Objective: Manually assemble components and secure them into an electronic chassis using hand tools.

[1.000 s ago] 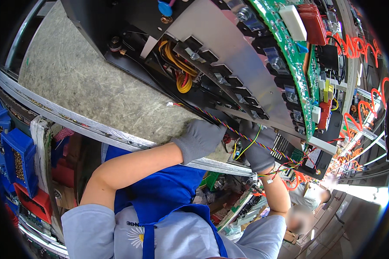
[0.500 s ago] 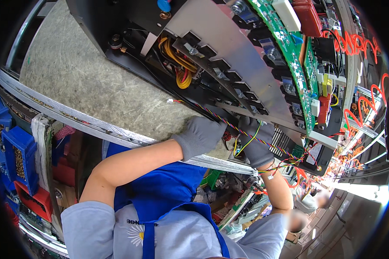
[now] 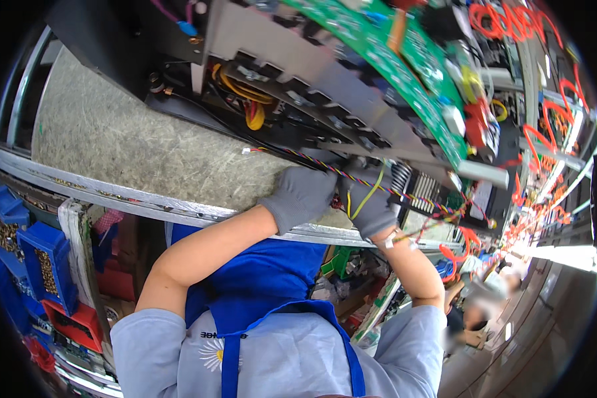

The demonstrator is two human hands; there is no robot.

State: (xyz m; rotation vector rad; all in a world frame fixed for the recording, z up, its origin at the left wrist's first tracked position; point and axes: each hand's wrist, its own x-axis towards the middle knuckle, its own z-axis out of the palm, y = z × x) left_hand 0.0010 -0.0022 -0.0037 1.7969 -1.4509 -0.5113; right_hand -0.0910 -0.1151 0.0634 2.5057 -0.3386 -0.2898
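My left hand, in a grey glove, is at the front edge of an open black metal chassis. Its fingers are curled together beside my right hand, and what they hold is hidden. My right hand, also gloved, reaches in at the same edge, with its fingers out of sight. A twisted red, yellow and black cable runs along the chassis and over my right hand, ending in a small white connector. A yellow-green wire loops across the right glove. Small dark red parts show between the hands.
The chassis rests on a worn grey tabletop with a metal edge rail. It carries a green circuit board and yellow wires. Blue bins and a red bin stand lower left. Red coiled hoses hang right.
My view has shifted, so the chassis appears further left and tilted, its upper part blurred. Both hands stay close together at its front edge. The yellow-green wire lies differently across the right glove.
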